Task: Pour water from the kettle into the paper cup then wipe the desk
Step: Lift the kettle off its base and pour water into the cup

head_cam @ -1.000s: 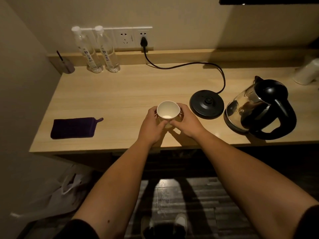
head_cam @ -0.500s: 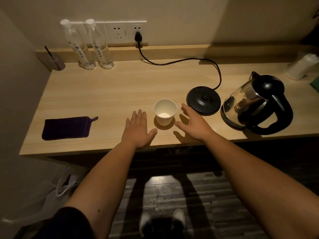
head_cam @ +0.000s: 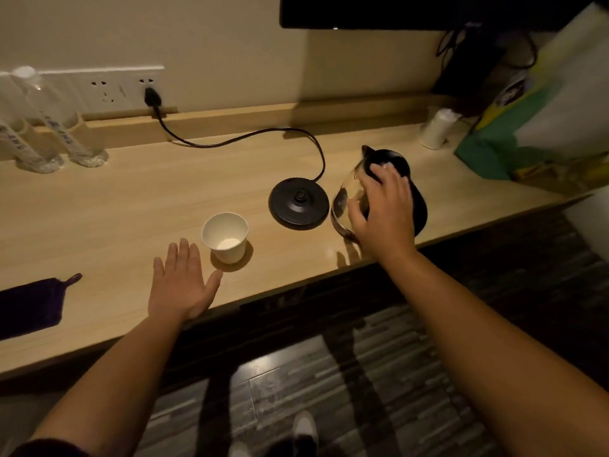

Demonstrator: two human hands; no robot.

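A white paper cup (head_cam: 226,236) stands upright on the wooden desk (head_cam: 138,206), near the front edge. My left hand (head_cam: 180,282) lies flat and open on the desk just left of the cup, not touching it. The glass kettle with a black lid (head_cam: 392,159) stands off its round black base (head_cam: 299,202), to the right of it. My right hand (head_cam: 384,211) hovers over the kettle with fingers spread, covering its handle; no grip shows. A dark purple cloth (head_cam: 29,306) lies at the left near the desk's front edge.
Two clear water bottles (head_cam: 49,140) stand at the back left under wall sockets. The base's black cord (head_cam: 244,138) runs across the desk to a plug. A white roll (head_cam: 438,128) and a green-and-white bag (head_cam: 540,103) sit at the far right.
Both hands let go of the cup. My left hand settled flat beside it, and my right hand moved right to the kettle. The view shifted to the right.
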